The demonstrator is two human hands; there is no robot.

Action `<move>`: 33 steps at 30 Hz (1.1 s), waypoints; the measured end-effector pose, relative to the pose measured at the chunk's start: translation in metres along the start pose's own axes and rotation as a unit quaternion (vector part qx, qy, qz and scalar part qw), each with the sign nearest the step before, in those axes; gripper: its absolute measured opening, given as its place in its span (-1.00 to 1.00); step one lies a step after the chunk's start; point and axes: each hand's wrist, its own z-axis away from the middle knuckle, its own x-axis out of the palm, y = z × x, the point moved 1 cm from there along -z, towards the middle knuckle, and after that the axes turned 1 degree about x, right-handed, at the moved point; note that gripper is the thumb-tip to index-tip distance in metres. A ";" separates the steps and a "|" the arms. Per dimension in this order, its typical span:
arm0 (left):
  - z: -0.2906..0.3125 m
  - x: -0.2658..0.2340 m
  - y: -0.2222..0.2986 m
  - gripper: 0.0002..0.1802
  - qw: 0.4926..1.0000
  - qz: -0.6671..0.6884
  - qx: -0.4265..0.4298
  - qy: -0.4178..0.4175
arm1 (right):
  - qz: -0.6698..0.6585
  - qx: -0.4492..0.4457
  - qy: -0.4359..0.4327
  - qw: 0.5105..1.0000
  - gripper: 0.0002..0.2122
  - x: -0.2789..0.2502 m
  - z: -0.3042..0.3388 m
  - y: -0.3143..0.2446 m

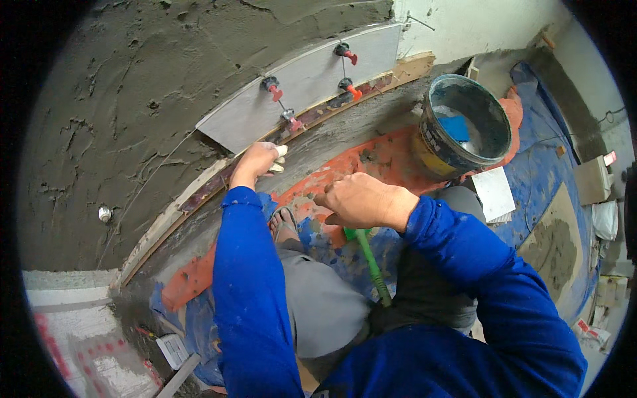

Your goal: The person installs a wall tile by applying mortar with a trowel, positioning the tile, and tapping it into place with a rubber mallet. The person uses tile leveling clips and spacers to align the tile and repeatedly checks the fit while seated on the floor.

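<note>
My left hand (255, 164) is at the wooden batten below the lower left corner of a pale grey tile (239, 123). Its fingers are bent, with white at their tips; I cannot tell whether these are finger covers or small pieces held. Several red-handled tile leveling clips (273, 88) sit on the tile and along its lower edge. My right hand (368, 200) is curled in front of me, over the sheeting. Its fingertips are mostly hidden. Beneath it a green-handled tool (371, 266) points toward my lap, its head largely covered.
Wet grey mortar (126, 99) covers the wall, and a thin string crosses it. The curved wooden batten (156, 233) runs below. A bucket (464, 126) holding a blue item stands right, on orange and blue sheeting. White tile pieces (493, 194) and a mortar-smeared board (554, 245) lie nearby.
</note>
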 end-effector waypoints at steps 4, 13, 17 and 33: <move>0.000 0.002 0.009 -0.68 1.000 0.000 0.007 0.003 | -0.004 0.018 -0.020 1.000 -0.70 -0.002 0.001 0.005; 0.007 -0.005 0.021 -0.66 0.993 -0.106 0.044 0.029 | 0.030 0.004 -0.025 0.999 -0.63 0.002 -0.001 0.006; 0.008 -0.004 0.022 -0.66 0.996 -0.077 0.039 0.035 | 0.029 -0.012 -0.019 0.999 -0.64 0.001 -0.001 0.006; 0.005 -0.004 0.020 -0.69 0.994 -0.082 0.056 0.049 | 0.020 -0.015 -0.010 1.000 -0.64 0.006 0.001 0.007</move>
